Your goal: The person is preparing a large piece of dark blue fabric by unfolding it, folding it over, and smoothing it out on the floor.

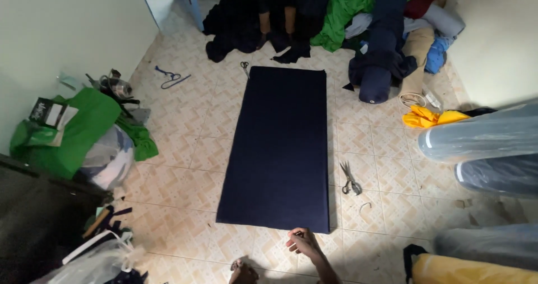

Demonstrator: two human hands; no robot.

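A long rectangle of dark navy cloth (280, 149) lies flat on the tiled floor, running away from me. My right hand (301, 241) reaches down to its near short edge, close to the right corner, with the fingers curled and pinched on the hem. My left hand is out of view. A small dark shape (244, 273) at the bottom edge looks like a foot. At the far end of the cloth another person (276, 21) crouches, with only the lower limbs showing.
Scissors (351, 178) lie right of the cloth, and a second pair (245, 67) sits near its far left corner. Heaped fabrics (386, 32) fill the back. Green cloth and bags (84, 133) are at left. Wrapped fabric rolls (482, 138) are at right.
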